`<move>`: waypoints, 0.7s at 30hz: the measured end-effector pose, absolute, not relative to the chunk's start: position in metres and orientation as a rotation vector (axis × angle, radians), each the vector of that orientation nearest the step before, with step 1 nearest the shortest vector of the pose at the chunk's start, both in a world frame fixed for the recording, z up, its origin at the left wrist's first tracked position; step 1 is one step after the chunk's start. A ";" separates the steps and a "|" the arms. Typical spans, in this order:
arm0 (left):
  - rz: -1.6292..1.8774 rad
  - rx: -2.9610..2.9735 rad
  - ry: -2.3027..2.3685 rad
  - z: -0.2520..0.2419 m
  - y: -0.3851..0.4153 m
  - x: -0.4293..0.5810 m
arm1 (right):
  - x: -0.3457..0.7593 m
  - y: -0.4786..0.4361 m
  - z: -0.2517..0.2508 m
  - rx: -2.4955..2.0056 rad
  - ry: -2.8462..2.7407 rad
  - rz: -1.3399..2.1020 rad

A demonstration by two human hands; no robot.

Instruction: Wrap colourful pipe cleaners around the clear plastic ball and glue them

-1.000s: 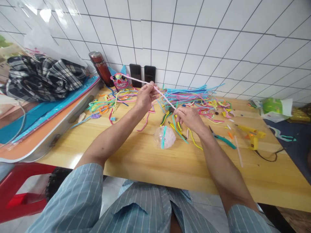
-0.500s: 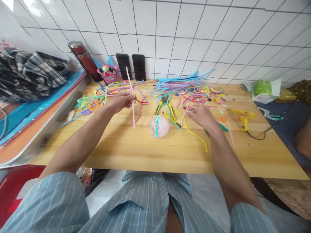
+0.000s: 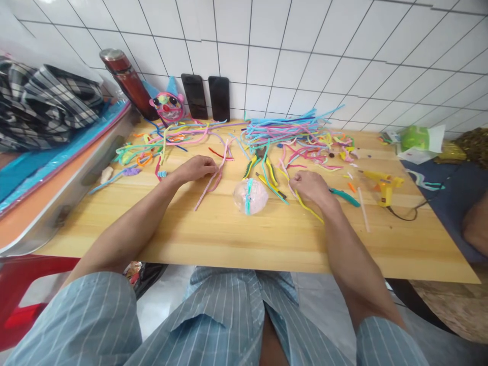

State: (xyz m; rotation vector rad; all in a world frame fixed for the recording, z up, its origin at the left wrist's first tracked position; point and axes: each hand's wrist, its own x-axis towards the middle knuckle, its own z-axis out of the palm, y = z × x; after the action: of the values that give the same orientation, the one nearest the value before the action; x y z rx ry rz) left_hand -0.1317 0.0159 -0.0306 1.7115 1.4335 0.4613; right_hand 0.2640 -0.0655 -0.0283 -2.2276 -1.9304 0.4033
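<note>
Currently left hand (image 3: 196, 168) is touching pink stem (image 3: 207, 190) slanting over table (image 3: 229, 241), right hand (image 3: 310, 185) is curling beside yellow stem (image 3: 311, 210); can't tell if either hand's fingers are pinching

My left hand (image 3: 198, 168) is masking its grip on the pink stem (image 3: 208, 189), so I am not seeing whether I am pinching it. My right hand (image 3: 309, 184) is hiding part of a yellow stem (image 3: 310, 211); my wrist is covering the tip of the teal tool (image 3: 346, 197). Picture edges are cropping the plaid cloth (image 3: 57, 104), red stool (image 3: 26, 282) and my striped sleeves (image 3: 95, 315).
</note>
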 end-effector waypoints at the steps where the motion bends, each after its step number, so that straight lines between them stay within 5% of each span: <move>1: 0.456 1.725 1.445 -0.032 0.016 -0.132 | 0.267 -0.066 -0.022 -2.217 -1.902 0.417; 21: 0.637 1.811 1.609 -0.036 0.016 -0.133 | 0.235 -0.043 0.049 -1.274 -1.268 1.180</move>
State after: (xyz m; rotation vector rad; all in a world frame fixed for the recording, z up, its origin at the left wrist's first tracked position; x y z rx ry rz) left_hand -0.1330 0.0164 -0.0365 1.8109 1.6093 0.6369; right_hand 0.2346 -0.0427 0.0495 -1.2742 -1.2683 1.1802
